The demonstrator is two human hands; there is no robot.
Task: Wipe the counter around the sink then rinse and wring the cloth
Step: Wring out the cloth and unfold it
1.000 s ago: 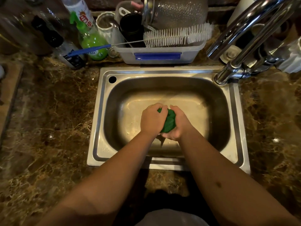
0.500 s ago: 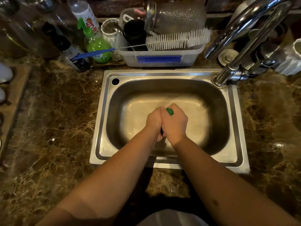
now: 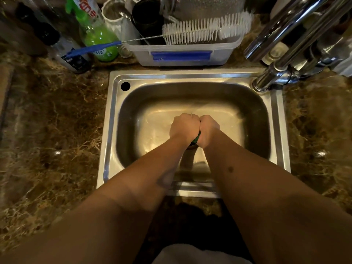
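Note:
Over the middle of the steel sink, my left hand and my right hand are pressed together as fists, knuckles touching. Both grip the green cloth, which is squeezed between them; only a small green sliver shows below the knuckles, near the wrists. The rest of the cloth is hidden inside my fists. The brown marble counter surrounds the sink on both sides.
A chrome tap rises from the sink's back right corner. Behind the sink stands a clear plastic tub with a white bottle brush across it. A green spray bottle and dark bottles stand at the back left.
The cloth was a visible green bundle between my hands; my fists have since twisted and closed tight together, so that it is almost hidden. The camera has moved closer to the sink.

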